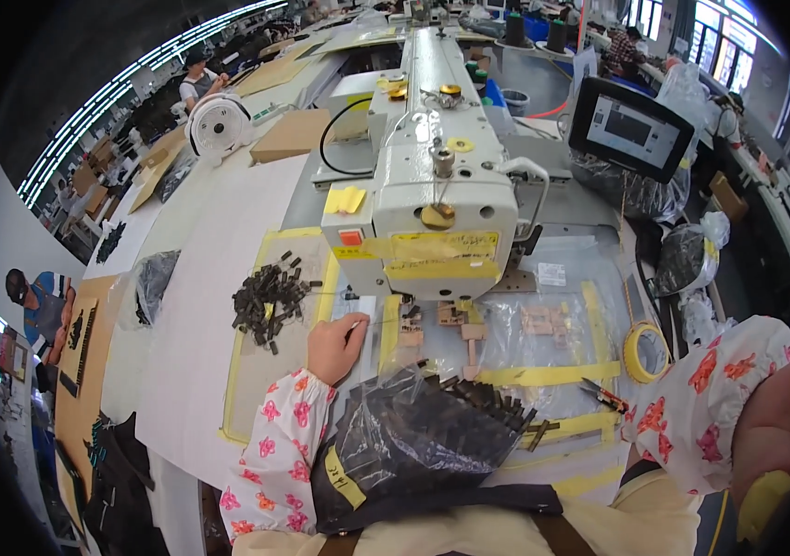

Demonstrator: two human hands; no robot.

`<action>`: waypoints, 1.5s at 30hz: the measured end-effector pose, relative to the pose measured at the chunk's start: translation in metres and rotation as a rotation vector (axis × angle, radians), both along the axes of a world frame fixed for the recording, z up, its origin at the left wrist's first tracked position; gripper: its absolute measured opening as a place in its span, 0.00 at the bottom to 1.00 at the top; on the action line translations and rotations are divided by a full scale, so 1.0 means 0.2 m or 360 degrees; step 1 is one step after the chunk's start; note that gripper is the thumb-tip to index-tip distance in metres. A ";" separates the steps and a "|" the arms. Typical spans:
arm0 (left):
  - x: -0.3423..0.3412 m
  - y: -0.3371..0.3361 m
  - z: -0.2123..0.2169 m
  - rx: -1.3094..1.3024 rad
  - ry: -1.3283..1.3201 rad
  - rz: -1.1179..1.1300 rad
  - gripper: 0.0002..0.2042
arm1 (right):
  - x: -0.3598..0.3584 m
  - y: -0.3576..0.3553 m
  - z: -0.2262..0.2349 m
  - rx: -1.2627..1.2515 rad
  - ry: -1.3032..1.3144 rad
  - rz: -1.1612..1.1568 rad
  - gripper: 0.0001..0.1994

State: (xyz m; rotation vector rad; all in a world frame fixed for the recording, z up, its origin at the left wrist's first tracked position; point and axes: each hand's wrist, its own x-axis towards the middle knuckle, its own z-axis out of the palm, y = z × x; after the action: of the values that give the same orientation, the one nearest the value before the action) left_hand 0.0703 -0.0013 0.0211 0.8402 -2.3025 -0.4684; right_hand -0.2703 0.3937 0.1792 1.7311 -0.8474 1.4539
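Observation:
My left hand (337, 347) rests on the table just left of the sewing machine (441, 222), fingers curled in and thumb and forefinger pinched toward the needle area. Whatever they grip is too small to make out. Left of this hand lies a loose pile of short black strip pieces (271, 301). Closer to me, a clear plastic bag (404, 435) spills many similar dark pieces at its right end. Small pinkish-tan template blocks (474, 345) sit under and beside the machine head. My right forearm, in a flowered sleeve (691, 408), bends in at the right; its hand is hidden.
Near the right sleeve lie thread snips (604, 396) and a yellow tape roll (646, 352). A control screen (631, 130) stands back right. Behind on the left are a white fan (219, 125) and a cardboard box (291, 135). Other people work at the far left.

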 end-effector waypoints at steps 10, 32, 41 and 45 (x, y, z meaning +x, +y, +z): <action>0.16 0.09 -0.04 0.0147 -0.0038 0.0198 0.05 | 0.17 -0.01 -0.16 -0.0261 0.0109 -0.0251 0.23; 0.09 -0.02 -0.05 0.0136 0.0101 0.0188 0.05 | 0.70 -1.01 -0.65 0.1785 0.0287 0.0398 0.13; 0.05 -0.04 -0.10 0.0040 0.0175 0.0095 0.04 | 0.72 -1.16 -0.71 0.2266 0.0292 0.0708 0.07; 0.06 -0.04 -0.09 -0.0049 0.0095 0.0135 0.04 | 0.74 -1.24 -0.73 0.2382 0.0218 0.0923 0.05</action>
State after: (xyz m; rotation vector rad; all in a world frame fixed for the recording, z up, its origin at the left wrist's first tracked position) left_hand 0.0822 -0.0087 0.0035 0.8932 -2.2044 -0.4143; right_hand -0.1225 0.1460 0.0328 3.3183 -1.6487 0.8930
